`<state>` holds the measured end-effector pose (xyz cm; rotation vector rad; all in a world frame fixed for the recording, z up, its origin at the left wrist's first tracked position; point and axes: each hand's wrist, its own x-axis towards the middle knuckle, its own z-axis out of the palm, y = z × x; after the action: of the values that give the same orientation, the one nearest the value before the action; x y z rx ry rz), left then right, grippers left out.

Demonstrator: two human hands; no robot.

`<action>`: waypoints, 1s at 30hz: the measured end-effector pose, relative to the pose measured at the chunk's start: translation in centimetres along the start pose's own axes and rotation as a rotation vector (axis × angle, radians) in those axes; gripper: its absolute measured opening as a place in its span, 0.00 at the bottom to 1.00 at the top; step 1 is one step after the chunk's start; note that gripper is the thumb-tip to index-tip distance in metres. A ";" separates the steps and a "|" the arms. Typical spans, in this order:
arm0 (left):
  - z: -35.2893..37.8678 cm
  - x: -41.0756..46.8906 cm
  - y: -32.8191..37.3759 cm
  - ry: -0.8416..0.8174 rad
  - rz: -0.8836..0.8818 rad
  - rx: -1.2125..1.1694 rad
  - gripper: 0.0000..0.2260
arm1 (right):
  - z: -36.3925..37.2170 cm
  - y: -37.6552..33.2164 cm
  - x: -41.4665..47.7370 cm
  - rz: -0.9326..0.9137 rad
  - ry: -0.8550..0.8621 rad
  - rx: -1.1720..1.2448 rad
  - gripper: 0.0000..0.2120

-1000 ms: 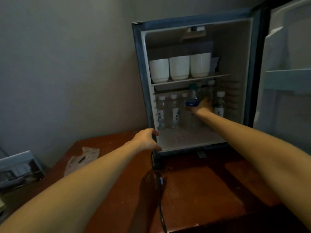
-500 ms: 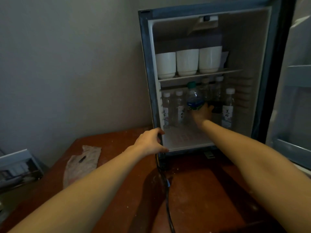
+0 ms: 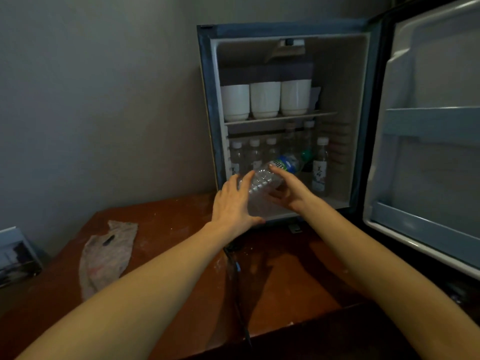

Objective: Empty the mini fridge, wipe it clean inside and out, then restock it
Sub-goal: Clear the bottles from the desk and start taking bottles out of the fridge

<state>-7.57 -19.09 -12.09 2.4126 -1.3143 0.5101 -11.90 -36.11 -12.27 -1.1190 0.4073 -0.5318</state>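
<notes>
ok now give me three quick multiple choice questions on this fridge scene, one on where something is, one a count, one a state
1. Where does the cloth lie?
A. on the table, left of the mini fridge
B. on the floor
C. draped over the fridge door

2. How many white cups stand on the upper shelf?
A. one
B. five
C. three

3. How is the green-capped bottle placed?
A. standing upright on the fridge floor
B. tipped on its side, gripped by the right hand
C. lying on the table

Answers:
1 A, the cloth lies flat on the tabletop, off to the fridge's left.
2 C, three cups sit in a row on that shelf.
3 B, its cap points right while the hand's fingers wrap its body.
</notes>
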 end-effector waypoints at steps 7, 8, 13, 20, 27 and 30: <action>-1.1 -0.3 -0.3 0.092 0.003 -0.079 0.35 | -2.7 -1.9 1.2 0.020 0.037 -0.165 0.23; -1.1 -0.2 -0.4 0.091 0.010 -0.083 0.34 | -3.9 -2.1 2.6 -0.007 0.132 -0.194 0.26; -0.4 0.3 -1.1 0.075 0.008 -0.083 0.33 | -10.6 -1.6 10.1 -0.106 0.502 -0.469 0.35; 0.4 2.6 -0.8 0.083 -0.037 -0.098 0.33 | -10.7 -1.3 8.5 -0.228 0.759 -0.751 0.45; 1.3 3.8 -0.7 0.068 -0.048 -0.103 0.34 | -10.2 -0.4 9.9 -0.280 0.679 -0.672 0.47; 1.4 3.7 -1.2 0.058 -0.045 -0.117 0.34 | -10.3 0.2 10.2 -0.274 0.659 -0.671 0.42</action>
<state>-4.49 -21.79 -11.71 2.3096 -1.2280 0.4735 -9.42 -49.64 -16.93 -1.6436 1.0681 -1.0593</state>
